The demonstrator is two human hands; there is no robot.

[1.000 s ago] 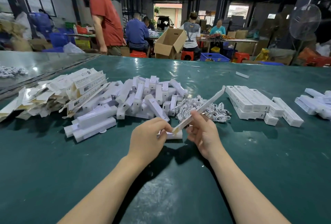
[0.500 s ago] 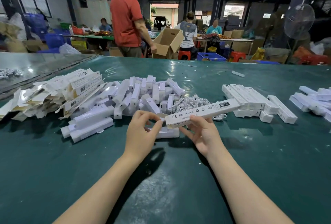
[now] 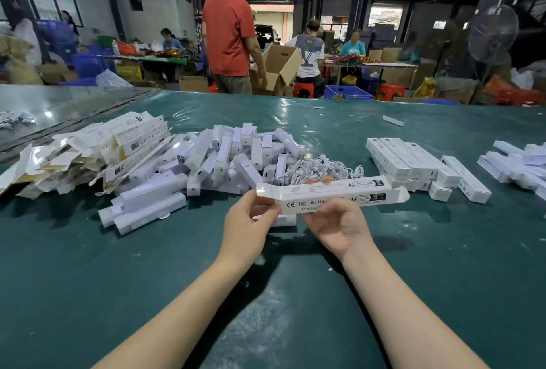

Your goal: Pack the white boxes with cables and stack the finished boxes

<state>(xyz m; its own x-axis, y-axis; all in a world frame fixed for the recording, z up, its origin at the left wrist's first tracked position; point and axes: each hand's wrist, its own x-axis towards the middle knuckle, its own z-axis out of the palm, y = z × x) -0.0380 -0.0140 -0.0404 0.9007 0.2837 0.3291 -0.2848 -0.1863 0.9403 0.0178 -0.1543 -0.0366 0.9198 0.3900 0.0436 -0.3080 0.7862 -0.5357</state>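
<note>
A person's left hand (image 3: 248, 221) pinches the flap end of a long white box (image 3: 331, 194) while the right hand (image 3: 336, 227) grips its middle from below, fingertips curling over the far edge. The box hangs nearly level just above the green tabletop (image 3: 295, 309), printed face toward the camera, its right end flap open. Open green surface runs from the forearms to the near edge and to both sides of the hands. Beyond the box lies a loose pile of white boxes (image 3: 224, 159), with a tangle of white cables (image 3: 322, 167) just beside it. Flat unfolded cartons (image 3: 97, 147) crowd the left edge. A neat stack of finished boxes (image 3: 410, 162) sits to the right, and more boxes (image 3: 520, 162) lie near the right edge, with a bare strip between the two. A second earlier the box pointed steeply up to the right, thin edge showing; since then it has swung flat. A person in a red shirt (image 3: 227, 32), then at far left, now stands at a cardboard carton (image 3: 277, 70) behind the tabletop.
</note>
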